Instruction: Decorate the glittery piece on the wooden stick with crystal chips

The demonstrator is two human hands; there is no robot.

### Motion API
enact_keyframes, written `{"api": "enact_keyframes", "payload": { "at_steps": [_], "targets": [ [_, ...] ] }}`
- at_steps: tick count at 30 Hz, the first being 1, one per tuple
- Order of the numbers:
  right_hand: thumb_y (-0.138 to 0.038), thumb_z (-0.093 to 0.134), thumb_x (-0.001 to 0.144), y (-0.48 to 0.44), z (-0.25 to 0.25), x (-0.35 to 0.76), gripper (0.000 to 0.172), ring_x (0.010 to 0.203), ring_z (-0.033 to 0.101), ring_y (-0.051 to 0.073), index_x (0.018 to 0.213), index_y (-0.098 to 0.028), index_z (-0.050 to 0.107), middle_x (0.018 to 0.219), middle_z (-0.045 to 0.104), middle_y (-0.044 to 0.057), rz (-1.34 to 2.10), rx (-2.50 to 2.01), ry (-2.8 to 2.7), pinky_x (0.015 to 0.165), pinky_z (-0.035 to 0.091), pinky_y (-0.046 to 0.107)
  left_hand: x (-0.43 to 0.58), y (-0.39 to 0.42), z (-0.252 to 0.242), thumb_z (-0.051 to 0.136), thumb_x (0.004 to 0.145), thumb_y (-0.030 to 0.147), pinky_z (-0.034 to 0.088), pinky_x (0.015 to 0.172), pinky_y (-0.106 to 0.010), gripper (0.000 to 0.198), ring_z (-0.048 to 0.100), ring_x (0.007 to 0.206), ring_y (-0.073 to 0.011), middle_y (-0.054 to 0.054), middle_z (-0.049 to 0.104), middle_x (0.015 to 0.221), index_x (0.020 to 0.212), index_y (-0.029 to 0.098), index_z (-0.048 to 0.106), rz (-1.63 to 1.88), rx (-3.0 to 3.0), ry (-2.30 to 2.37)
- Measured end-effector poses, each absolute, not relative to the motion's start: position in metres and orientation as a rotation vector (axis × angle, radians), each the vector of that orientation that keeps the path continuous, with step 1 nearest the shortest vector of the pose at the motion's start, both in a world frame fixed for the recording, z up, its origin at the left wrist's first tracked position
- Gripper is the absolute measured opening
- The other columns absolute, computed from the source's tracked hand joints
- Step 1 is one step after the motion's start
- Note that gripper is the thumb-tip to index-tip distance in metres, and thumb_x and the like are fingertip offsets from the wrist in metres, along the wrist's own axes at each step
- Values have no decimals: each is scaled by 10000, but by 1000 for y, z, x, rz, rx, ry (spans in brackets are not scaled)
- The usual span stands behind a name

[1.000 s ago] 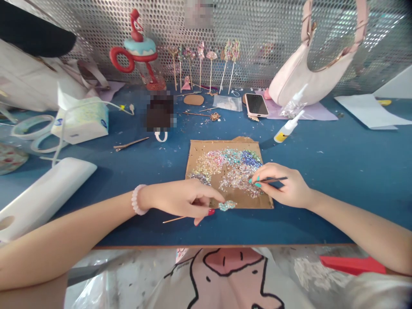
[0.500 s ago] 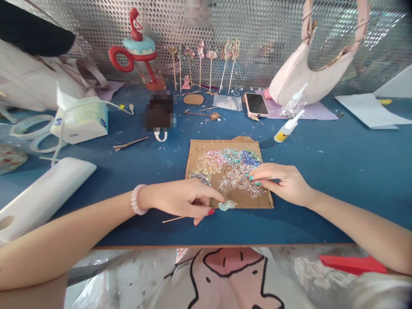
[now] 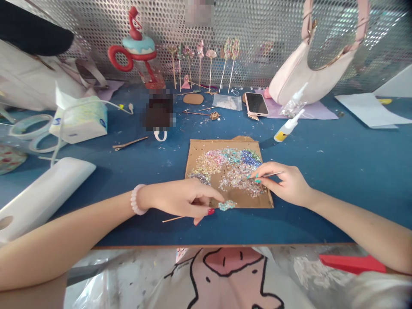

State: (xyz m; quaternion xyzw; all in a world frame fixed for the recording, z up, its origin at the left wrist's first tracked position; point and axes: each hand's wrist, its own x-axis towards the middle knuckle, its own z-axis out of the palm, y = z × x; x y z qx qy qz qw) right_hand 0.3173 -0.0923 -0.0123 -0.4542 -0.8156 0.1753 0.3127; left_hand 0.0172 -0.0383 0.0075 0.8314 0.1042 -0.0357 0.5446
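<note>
A brown cardboard sheet [image 3: 196, 154] lies on the blue table, strewn with glittery sequins [image 3: 230, 165]. My left hand [image 3: 180, 198] rests at its near left corner, fingers pinched round a thin wooden stick [image 3: 174, 219] whose far end carries a small glittery ornament [image 3: 227, 205]. My right hand [image 3: 283, 182] sits at the sheet's right edge, pinching thin tweezers [image 3: 269, 175] whose tips point left into the sequins.
A glue bottle [image 3: 288, 126], a phone [image 3: 256, 104] and a pink handbag [image 3: 309, 68] lie behind on the right. Finished sequin sticks [image 3: 206, 64] stand against the perforated wall beside a red flamingo figure [image 3: 137, 45]. Tissue pack [image 3: 80, 120], tape rolls [image 3: 30, 133] and a white holder [image 3: 41, 195] sit left.
My right hand has shifted slightly left and farther into the sequins, and the tweezers have tilted up a little. My left hand stays still.
</note>
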Motion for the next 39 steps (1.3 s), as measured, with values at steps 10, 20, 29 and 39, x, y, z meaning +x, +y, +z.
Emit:
{"api": "enact_keyframes", "payload": {
  "at_steps": [10, 20, 29, 39],
  "targets": [
    [-169, 602, 881, -93, -11, 318, 101, 753, 748, 110, 912, -234, 672, 881, 761, 19, 412, -1124, -2177, 708, 622, 169, 18, -39, 7, 442, 973, 228, 342, 444, -187, 375, 516, 481, -112, -14, 695, 642, 1308, 92, 538, -74, 1966, 234],
    [-160, 591, 884, -92, -11, 318, 111, 771, 752, 121, 906, -246, 656, 862, 762, 18, 340, -1082, -2185, 698, 623, 178, 18, -39, 7, 445, 975, 228, 340, 445, -191, 369, 510, 484, -115, -16, 699, 652, 1307, 98, 540, -92, 1958, 240],
    [-151, 586, 880, -94, -15, 318, 134, 822, 754, 137, 929, -256, 654, 891, 764, 22, 361, -1103, -2182, 713, 631, 201, 18, -39, 8, 449, 973, 206, 356, 464, -188, 369, 543, 507, -124, -21, 699, 641, 1311, 86, 535, -85, 1959, 247],
    [-177, 571, 891, -93, -17, 318, 121, 825, 752, 139, 928, -259, 651, 906, 770, 14, 375, -1129, -2176, 703, 627, 217, 19, -39, 9, 465, 984, 189, 373, 482, -189, 339, 559, 515, -129, -15, 701, 643, 1300, 100, 550, -91, 1963, 247]
  ]
}}
